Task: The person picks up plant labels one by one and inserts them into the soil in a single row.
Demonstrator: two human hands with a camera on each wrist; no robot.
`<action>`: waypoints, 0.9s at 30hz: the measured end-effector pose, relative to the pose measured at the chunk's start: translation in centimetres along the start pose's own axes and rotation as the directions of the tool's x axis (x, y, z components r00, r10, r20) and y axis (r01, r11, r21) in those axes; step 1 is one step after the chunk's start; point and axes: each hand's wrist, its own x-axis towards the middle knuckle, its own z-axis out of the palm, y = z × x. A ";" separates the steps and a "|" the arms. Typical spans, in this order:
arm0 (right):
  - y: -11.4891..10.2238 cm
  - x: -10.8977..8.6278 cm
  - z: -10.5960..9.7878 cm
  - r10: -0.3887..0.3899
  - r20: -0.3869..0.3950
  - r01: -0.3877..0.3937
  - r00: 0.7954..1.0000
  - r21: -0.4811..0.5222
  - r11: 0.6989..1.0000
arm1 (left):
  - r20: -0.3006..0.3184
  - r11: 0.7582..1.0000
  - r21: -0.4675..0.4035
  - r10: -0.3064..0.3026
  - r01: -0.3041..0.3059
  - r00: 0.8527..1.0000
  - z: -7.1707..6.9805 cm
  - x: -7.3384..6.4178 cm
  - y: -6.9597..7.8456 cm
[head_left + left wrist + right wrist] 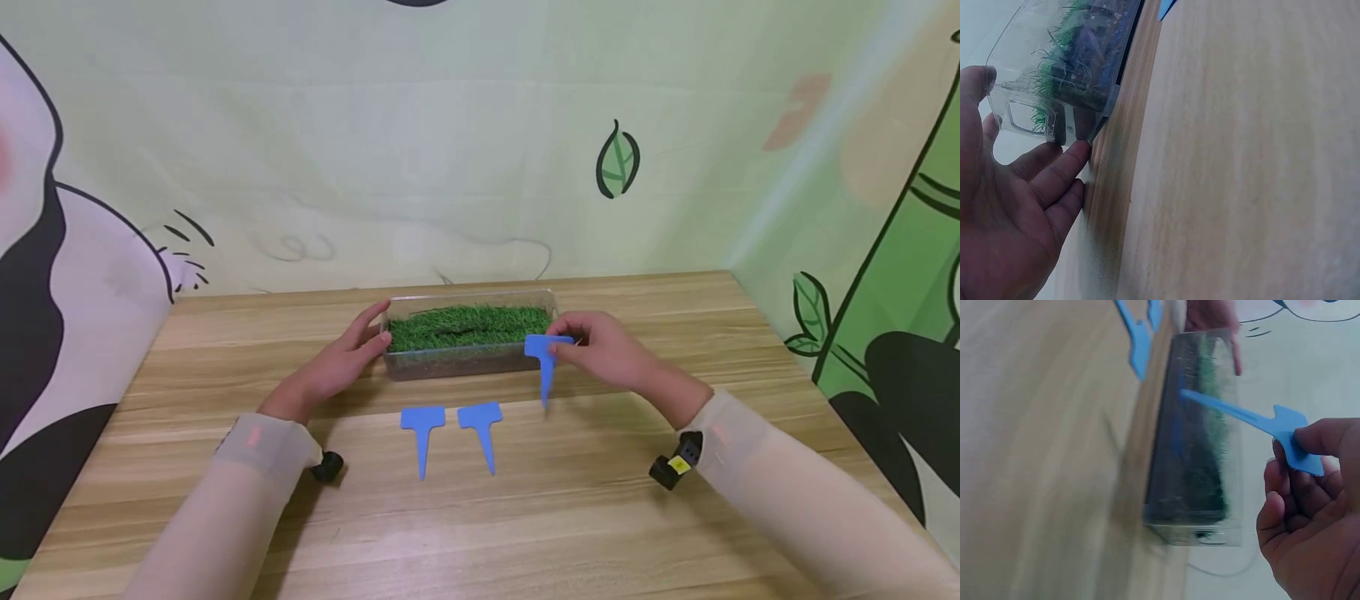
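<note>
A clear plastic box [461,364] with green artificial-looking grass [468,325] in it stands toward the back of the wooden table. At its left end, my left hand [339,360] touches the wall with fingers extended, as the left wrist view also shows. My right hand [609,350] pinches a blue T-shaped plant label [1294,437] by its broad head, between thumb and fingers. The label's pointed stem hangs downward, in front of the box's right end. Two more blue plant labels, a left one [423,429] and a right one [483,425], lie on the table before the box.
The wooden table [525,533] reaches back to a fabric backdrop [337,150] printed with cartoon shapes. Small black cameras sit at both wrists, one at the left [327,467] and one at the right [677,461].
</note>
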 end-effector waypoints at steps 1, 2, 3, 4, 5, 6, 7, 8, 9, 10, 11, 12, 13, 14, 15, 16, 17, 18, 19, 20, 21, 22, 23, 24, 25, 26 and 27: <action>-0.2 0.1 -0.2 -0.011 -0.020 0.011 1.000 -0.012 1.000 | 0.001 1.000 0.001 0.000 0.000 1.000 0.0 0.0 0.0; -0.5 0.2 -0.4 -0.020 -0.043 0.020 0.999 -0.021 1.000 | 0.002 1.000 0.001 -0.001 0.001 1.000 0.0 0.0 0.0; -0.7 0.4 -0.5 -0.029 -0.065 0.027 0.997 -0.027 0.999 | 0.002 1.000 0.001 0.000 0.000 1.000 0.0 0.0 0.0; -1.0 0.5 -0.6 -0.044 -0.089 0.041 0.995 -0.037 0.998 | 0.003 1.000 0.001 -0.001 0.001 1.000 0.0 0.0 0.0; -1.2 0.7 -0.7 -0.054 -0.113 0.049 0.992 -0.043 0.998 | 0.003 1.000 0.001 -0.002 0.002 1.000 0.0 0.0 0.0; -1.4 0.8 -0.8 -0.061 -0.135 0.056 0.989 -0.044 0.997 | 0.003 1.000 0.001 -0.003 0.003 1.000 0.0 0.0 0.0; -1.5 1.0 -0.9 -0.074 -0.157 0.068 0.985 -0.046 0.997 | 0.004 1.000 0.001 -0.002 0.002 1.000 -0.1 0.0 0.0; -1.6 1.2 -1.0 -0.088 -0.177 0.083 0.980 -0.039 0.996 | 0.004 1.000 0.000 -0.001 0.001 1.000 -0.1 0.0 0.0; -1.8 1.4 -1.0 -0.109 -0.196 0.103 0.975 -0.042 0.994 | 0.003 1.000 -0.001 -0.001 0.001 1.000 0.0 0.0 0.0; -1.9 1.5 -1.1 -0.132 -0.212 0.125 0.968 -0.048 0.991 | 0.002 1.000 -0.001 -0.001 0.001 1.000 0.0 0.0 0.0; -1.9 1.7 -1.2 -0.149 -0.223 0.141 0.963 -0.052 0.989 | 0.001 1.000 0.001 0.000 0.000 1.000 0.0 0.0 0.0; -2.0 1.9 -1.2 -0.166 -0.232 0.155 0.958 -0.065 0.986 | -0.001 1.000 0.002 -0.001 0.001 1.000 0.0 0.0 0.0; -2.1 2.1 -1.3 -0.184 -0.241 0.171 0.953 -0.075 0.982 | -0.002 1.000 0.002 -0.001 0.001 1.000 0.1 0.0 0.0; -2.2 2.2 -1.3 -0.196 -0.246 0.181 0.949 -0.084 0.980 | -0.004 1.000 0.001 -0.004 0.004 1.000 0.1 -0.1 0.0; -2.3 2.4 -1.4 -0.205 -0.250 0.185 0.946 -0.099 0.978 | -0.005 1.000 0.001 -0.004 0.004 1.000 0.2 -0.1 0.0; -2.4 2.6 -1.4 -0.207 -0.254 0.184 0.945 -0.114 0.976 | -0.008 1.000 0.004 -0.006 0.006 1.000 0.2 -0.1 0.0; -2.4 2.8 -1.4 -0.204 -0.258 0.176 0.944 -0.126 0.976 | -0.010 1.000 0.005 -0.008 0.008 1.000 0.1 -0.1 0.0; -2.4 3.0 -1.4 -0.203 -0.262 0.172 0.943 -0.138 0.975 | -0.012 1.000 0.004 -0.009 0.009 1.000 0.1 -0.1 0.0; -2.4 3.2 -1.4 -0.208 -0.267 0.172 0.941 -0.152 0.973 | -0.012 1.000 0.006 -0.005 0.005 1.000 0.1 -0.1 0.0; -2.4 3.4 -1.4 -0.213 -0.272 0.172 0.939 -0.168 0.971 | -0.015 1.000 0.007 -0.004 0.005 1.000 0.1 -0.1 0.0; -2.3 3.6 -1.4 -0.219 -0.277 0.171 0.936 -0.188 0.967 | -0.016 1.000 0.008 -0.003 0.004 1.000 0.1 -0.1 -0.1; -2.2 3.8 -1.3 -0.224 -0.282 0.170 0.933 -0.203 0.964 | -0.018 1.000 0.010 -0.003 0.004 1.000 0.1 -0.1 -0.1; -2.1 4.0 -1.3 -0.228 -0.285 0.170 0.931 -0.214 0.962 | -0.017 1.000 0.015 0.000 0.000 1.000 0.1 -0.1 -0.1; -2.0 4.2 -1.3 -0.230 -0.288 0.168 0.930 -0.224 0.960 | -0.015 1.000 0.021 0.005 -0.004 1.000 0.1 -0.1 -0.1; -1.8 4.4 -1.2 -0.232 -0.292 0.166 0.928 -0.234 0.958 | -0.015 1.000 0.023 0.005 -0.005 1.000 0.1 -0.1 -0.1; -1.6 4.5 -1.2 -0.228 -0.294 0.160 0.928 -0.238 0.958 | -0.016 1.000 0.023 0.001 -0.001 1.000 0.1 0.0 -0.1; -1.5 4.7 -1.1 -0.223 -0.293 0.153 0.930 -0.242 0.958 | -0.015 1.000 0.024 0.001 0.000 1.000 0.1 0.0 -0.1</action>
